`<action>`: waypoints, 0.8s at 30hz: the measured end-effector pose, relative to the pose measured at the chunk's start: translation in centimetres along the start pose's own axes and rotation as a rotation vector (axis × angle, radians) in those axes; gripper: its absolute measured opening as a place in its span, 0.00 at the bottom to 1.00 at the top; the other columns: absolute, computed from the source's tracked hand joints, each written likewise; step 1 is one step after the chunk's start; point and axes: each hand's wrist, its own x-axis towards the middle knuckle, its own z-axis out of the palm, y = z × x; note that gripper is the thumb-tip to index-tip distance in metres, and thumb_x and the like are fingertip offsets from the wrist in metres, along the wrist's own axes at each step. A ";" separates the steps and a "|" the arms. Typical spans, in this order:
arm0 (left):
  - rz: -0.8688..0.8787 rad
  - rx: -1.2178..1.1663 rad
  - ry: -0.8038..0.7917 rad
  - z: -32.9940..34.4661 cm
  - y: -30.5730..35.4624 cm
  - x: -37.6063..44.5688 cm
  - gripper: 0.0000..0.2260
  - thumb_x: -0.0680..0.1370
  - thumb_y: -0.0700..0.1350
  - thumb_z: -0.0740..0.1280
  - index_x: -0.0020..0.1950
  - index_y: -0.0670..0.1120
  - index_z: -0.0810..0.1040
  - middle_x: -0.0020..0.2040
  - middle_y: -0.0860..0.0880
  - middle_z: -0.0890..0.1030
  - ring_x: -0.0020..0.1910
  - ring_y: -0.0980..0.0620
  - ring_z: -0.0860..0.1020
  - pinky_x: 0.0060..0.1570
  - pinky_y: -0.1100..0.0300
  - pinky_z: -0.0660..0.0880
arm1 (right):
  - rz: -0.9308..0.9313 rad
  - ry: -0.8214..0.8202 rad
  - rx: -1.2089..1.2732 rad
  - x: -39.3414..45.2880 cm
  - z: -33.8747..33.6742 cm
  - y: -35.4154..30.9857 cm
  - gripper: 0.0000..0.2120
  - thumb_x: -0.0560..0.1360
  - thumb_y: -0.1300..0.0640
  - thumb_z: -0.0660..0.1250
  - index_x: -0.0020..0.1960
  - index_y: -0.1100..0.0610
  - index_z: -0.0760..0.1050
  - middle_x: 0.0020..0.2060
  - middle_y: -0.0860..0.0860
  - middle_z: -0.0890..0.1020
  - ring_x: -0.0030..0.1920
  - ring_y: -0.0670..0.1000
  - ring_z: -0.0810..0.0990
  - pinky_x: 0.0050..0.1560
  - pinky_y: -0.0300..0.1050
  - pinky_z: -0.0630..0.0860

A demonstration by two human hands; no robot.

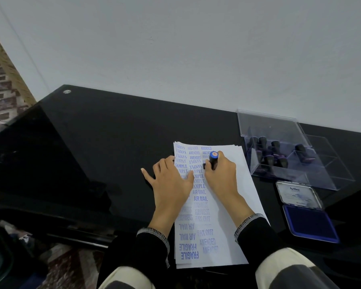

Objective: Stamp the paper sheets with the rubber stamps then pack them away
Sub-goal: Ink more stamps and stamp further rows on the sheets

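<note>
The right hand (221, 174) grips a stamp (213, 159) with fingers curled round its black handle; the blue cap with an orange dot points up and away from the person, and the stamp base is set against the upper middle of the top sheet. The left hand (171, 180) lies flat with fingers straight and spread, pressing the left part of the paper stack (233, 205), its outer fingers reaching past the paper's left edge onto the table (113, 142). Both wrists show black sleeves with light stitched cuffs. The stack lies lengthwise, away from the person, on the black glossy table; edges of lower sheets show at its top and bottom. The top sheet carries blue imprints in its left and middle parts, among them SAMPLE, AMENDED, AIR MAIL, EXPRESS, FAX OUT and FRAGILE; its right part is blank. To the right of the stack stands a clear plastic box (321, 176) with its lid (269, 124) open and leaning back. Several black-handled stamps (279, 151) stand in the left compartments. Near the box, toward the person, an ink pad (308, 222) lies open, blue pad exposed, with its metal lid (296, 195) folded back. A pale wall (196, 49) rises behind the table.
</note>
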 end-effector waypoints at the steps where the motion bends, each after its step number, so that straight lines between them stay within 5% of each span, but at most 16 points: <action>1: 0.000 -0.001 0.000 0.0 0.0 0.0 0.26 0.74 0.61 0.65 0.66 0.49 0.67 0.61 0.53 0.72 0.67 0.51 0.67 0.71 0.37 0.44 | -0.001 -0.001 -0.002 0.0 0.0 0.0 0.06 0.76 0.56 0.66 0.49 0.58 0.72 0.42 0.52 0.80 0.38 0.48 0.78 0.36 0.31 0.70; 18: -0.006 0.038 -0.045 -0.3 0.3 0.1 0.27 0.74 0.62 0.64 0.68 0.49 0.66 0.62 0.53 0.71 0.68 0.50 0.65 0.71 0.35 0.46 | 0.113 0.007 0.146 0.1 -2.0 -0.5 0.06 0.76 0.56 0.67 0.44 0.58 0.72 0.35 0.48 0.77 0.34 0.41 0.74 0.33 0.24 0.68; 24: -0.011 0.046 -0.057 -0.5 0.3 0.0 0.26 0.75 0.62 0.64 0.67 0.49 0.66 0.62 0.53 0.71 0.68 0.50 0.65 0.71 0.34 0.46 | 0.444 0.152 0.585 -0.1 -5.1 1.6 0.07 0.74 0.56 0.69 0.39 0.57 0.76 0.34 0.53 0.82 0.33 0.48 0.78 0.40 0.43 0.77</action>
